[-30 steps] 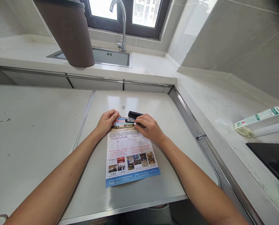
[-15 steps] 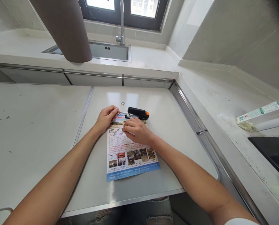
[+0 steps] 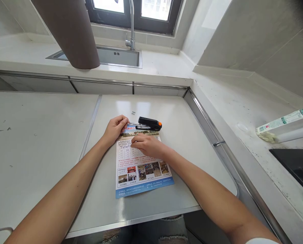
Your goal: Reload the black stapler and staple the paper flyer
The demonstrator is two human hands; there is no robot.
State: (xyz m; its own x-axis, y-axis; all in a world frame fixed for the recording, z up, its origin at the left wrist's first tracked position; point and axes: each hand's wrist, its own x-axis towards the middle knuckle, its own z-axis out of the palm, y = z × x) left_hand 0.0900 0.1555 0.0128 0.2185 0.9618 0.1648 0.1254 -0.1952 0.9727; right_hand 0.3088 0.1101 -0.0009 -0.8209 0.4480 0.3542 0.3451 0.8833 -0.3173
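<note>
A black stapler (image 3: 149,123) with an orange end lies across the top edge of a printed flyer (image 3: 145,188), its metal slide (image 3: 133,124) sticking out to the left. My left hand (image 3: 116,128) is closed in a pinch at the outer end of this slide, beside the flyer's upper left corner. Over the flyer's middle, just below the stapler, is my right hand (image 3: 148,145), its fingers and thumb drawn together and pointing left. Anything between those fingertips is too small to make out. Small staple strips (image 3: 133,113) lie on the table behind the stapler.
The white table (image 3: 95,189) has a metal seam left of the flyer. Behind it runs a counter with a sink (image 3: 120,59) and tap (image 3: 131,30). A brown column (image 3: 72,34) stands at the upper left. On the right counter are a plastic package (image 3: 286,120) and a black panel (image 3: 296,166).
My right hand has moved slightly left and down, away from the stapler, uncovering more of the flyer's top. My left hand and the stapler stay almost in place.
</note>
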